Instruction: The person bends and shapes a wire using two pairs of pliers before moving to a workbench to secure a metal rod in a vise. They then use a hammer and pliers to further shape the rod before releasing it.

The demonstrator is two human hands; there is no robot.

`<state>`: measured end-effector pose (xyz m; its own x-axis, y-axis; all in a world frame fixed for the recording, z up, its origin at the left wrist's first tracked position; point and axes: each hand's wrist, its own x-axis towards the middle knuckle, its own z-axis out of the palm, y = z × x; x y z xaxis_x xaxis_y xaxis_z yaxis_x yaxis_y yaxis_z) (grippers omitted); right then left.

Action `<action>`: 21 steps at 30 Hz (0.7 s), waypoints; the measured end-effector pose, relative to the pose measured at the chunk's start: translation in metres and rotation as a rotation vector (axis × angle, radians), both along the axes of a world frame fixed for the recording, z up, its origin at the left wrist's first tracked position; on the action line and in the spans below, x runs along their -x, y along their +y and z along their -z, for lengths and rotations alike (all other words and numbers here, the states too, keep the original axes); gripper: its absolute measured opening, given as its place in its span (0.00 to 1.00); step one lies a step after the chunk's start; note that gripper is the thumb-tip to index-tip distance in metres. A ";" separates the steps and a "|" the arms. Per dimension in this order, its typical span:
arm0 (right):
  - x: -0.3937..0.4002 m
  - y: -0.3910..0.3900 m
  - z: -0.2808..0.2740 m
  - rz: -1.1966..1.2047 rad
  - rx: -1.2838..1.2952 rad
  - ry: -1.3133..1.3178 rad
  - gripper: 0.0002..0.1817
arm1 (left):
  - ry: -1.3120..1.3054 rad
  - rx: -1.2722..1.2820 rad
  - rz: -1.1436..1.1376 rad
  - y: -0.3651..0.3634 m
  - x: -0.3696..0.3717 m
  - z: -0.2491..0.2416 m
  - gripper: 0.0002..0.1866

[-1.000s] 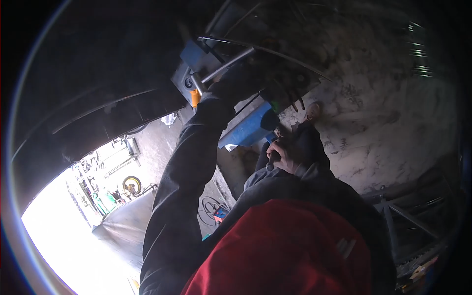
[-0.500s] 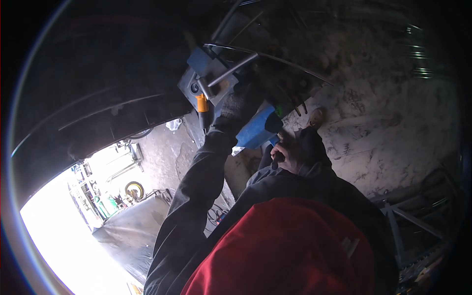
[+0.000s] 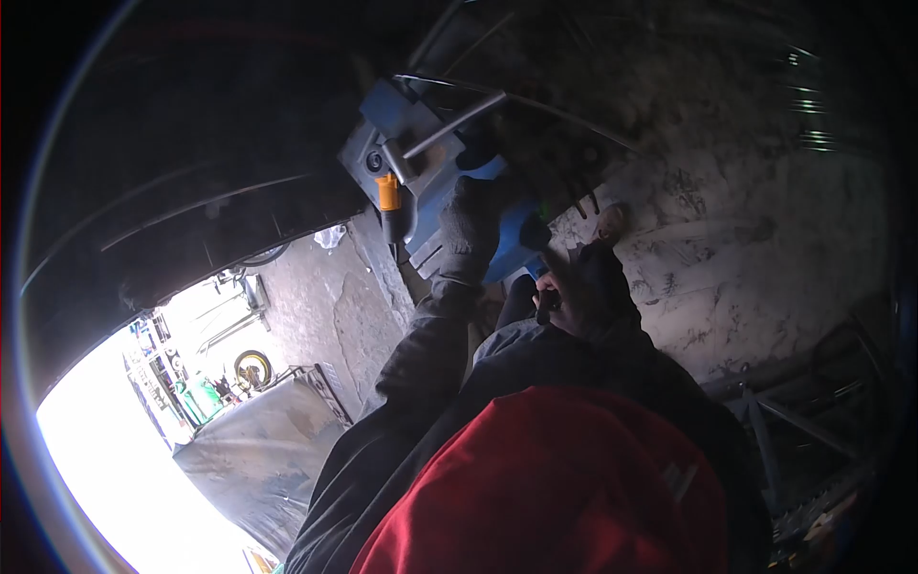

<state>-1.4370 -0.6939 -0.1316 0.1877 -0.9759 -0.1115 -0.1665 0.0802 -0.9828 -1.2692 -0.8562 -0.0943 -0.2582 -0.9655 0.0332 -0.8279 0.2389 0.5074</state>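
A blue machine [image 3: 382, 110] with a metal plate stands at upper centre, an orange fitting [image 3: 388, 191] on its near left side. From a metal sleeve beside the fitting, a metal bar [image 3: 454, 124] slants up to the right. My left hand [image 3: 469, 218], in a grey glove, lies over the machine's blue body; its fingers are lost in shadow. Close to my body, my right hand [image 3: 564, 298] is closed around something dark, just below the blue part [image 3: 516, 239] on the right. What it holds is mostly hidden.
A long thin rod [image 3: 574, 117] crosses behind the machine. Stained floor [image 3: 708, 258] spreads to the right, with a metal frame [image 3: 784, 416] at lower right. On the left are a grey cover [image 3: 258, 450], a yellow-rimmed wheel [image 3: 252, 369] and a bright opening. A dark surface overhangs the upper left.
My left hand and forearm have moved right, and more of the machine's blue body shows. The view has shifted slightly. My right hand keeps nearly the same place and grip.
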 end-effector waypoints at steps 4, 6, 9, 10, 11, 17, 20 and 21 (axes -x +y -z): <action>-0.005 0.005 0.009 0.037 0.007 -0.063 0.17 | -0.175 0.012 0.024 0.008 -0.011 0.015 0.09; -0.005 0.005 0.008 0.046 0.063 -0.041 0.17 | 0.033 -0.166 -0.083 0.014 -0.016 0.026 0.12; -0.006 0.005 0.006 0.044 0.063 0.019 0.16 | 0.543 -0.533 -0.499 0.015 0.013 -0.007 0.13; -0.007 0.005 0.008 0.042 0.057 0.037 0.16 | 0.847 -0.717 -0.806 0.013 0.024 -0.021 0.11; -0.008 0.005 0.010 0.048 0.069 0.029 0.16 | 0.851 -0.718 -0.810 0.013 0.025 -0.022 0.11; -0.004 0.001 0.009 0.035 0.191 0.082 0.17 | -0.245 0.043 0.149 0.022 -0.004 0.006 0.18; -0.004 0.000 0.006 0.053 0.204 0.113 0.17 | -0.127 0.034 0.122 0.023 0.000 -0.005 0.18; -0.003 -0.001 0.004 0.063 0.186 0.124 0.17 | 0.203 -0.398 -0.210 0.022 0.006 -0.019 0.18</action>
